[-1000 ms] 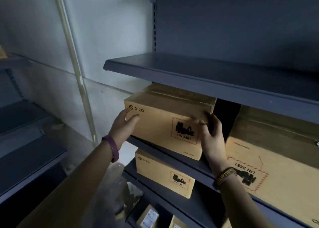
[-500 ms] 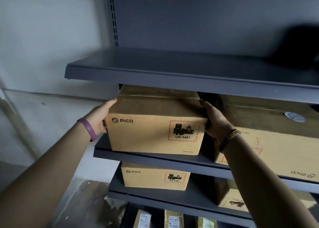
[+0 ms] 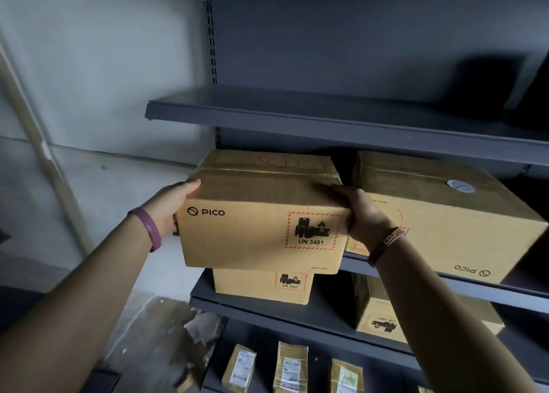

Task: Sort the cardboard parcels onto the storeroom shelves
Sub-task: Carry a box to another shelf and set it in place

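Two hands hold a brown cardboard box (image 3: 261, 217) by its ends, in front of the middle shelf (image 3: 445, 285) of a dark metal rack. The box is a smooth block with flat sides. Its front says PICO and has a red dashed square with a battery picture and "UN 3481". A circle is drawn in pen on its top flap.

The left hand (image 3: 170, 205) presses on the left end, with the thumb lying along the top edge. The other fingers are hidden behind the box. The right hand (image 3: 364, 214) wraps around the right end, fingers curled on the top corner. Each wrist has a rubbery band.

Just beside it on the right sits a bigger box (image 3: 445, 214), turned upside down, with a round sticker on top. The flat top shelf (image 3: 326, 119) is above. Lower down are another PICO box (image 3: 261, 285) and small taped packets (image 3: 289, 369) with white labels.
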`<state>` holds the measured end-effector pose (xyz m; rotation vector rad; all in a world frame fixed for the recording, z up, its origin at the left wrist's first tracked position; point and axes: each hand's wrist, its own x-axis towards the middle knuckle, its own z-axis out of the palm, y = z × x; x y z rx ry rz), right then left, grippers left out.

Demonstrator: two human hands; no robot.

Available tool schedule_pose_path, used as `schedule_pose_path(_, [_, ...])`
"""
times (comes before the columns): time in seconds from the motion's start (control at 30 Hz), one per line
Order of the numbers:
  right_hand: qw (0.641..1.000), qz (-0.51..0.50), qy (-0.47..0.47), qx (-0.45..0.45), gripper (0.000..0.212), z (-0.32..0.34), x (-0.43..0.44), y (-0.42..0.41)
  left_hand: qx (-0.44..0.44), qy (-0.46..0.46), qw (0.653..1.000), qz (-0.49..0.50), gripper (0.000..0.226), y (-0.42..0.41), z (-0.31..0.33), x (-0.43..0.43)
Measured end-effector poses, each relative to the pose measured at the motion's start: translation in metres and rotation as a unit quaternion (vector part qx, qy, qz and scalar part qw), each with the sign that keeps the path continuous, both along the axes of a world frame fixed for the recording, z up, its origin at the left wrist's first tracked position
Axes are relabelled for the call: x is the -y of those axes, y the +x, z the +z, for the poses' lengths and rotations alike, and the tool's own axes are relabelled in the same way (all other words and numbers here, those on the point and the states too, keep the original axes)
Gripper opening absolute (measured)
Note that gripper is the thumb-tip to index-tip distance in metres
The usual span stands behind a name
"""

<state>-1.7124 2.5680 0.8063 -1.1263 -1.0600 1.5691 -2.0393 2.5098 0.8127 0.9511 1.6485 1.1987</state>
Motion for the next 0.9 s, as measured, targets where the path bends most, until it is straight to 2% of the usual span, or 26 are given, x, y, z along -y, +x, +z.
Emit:
schedule_pose_path(0.2, [0.998,0.051,0.025,-0.004,0.018,0.012,0.08,0.046,-0.009,0.021,0.999,0.049,0.028,0.048,0.004,0.114])
schedule_pose_path(0.4, [0.993,0.105,0.039,0.021,0.025,0.013,0.153,0.094,-0.009,0.0,0.998,0.062,0.026,0.095,0.009,0.21])
schedule_pose_path(0.53, [0.985,0.151,0.081,-0.015,0.032,0.009,0.19,0.12,-0.001,0.001,0.998,0.055,0.021,0.109,0.01,0.25])
schedule_pose_path(0.63, [0.978,0.174,0.11,-0.031,0.052,0.003,0.207,0.134,-0.002,0.008,0.999,0.051,0.028,0.116,0.004,0.268])
schedule_pose_path(0.73, [0.983,0.133,0.12,-0.045,0.078,-0.005,0.219,0.143,-0.02,0.058,0.992,0.113,0.068,0.122,-0.005,0.272])
schedule_pose_path(0.8, [0.982,0.134,0.125,-0.04,0.097,-0.009,0.224,0.152,-0.04,0.079,0.992,0.09,0.091,0.121,-0.012,0.278])
schedule_pose_path(0.83, [0.978,0.149,0.143,-0.024,0.101,-0.01,0.226,0.155,-0.027,0.074,0.995,0.062,0.092,0.121,-0.017,0.282])
schedule_pose_path(0.9, [0.968,0.17,0.186,0.018,0.106,-0.013,0.23,0.16,0.026,0.062,0.996,0.057,0.072,0.119,-0.021,0.287])
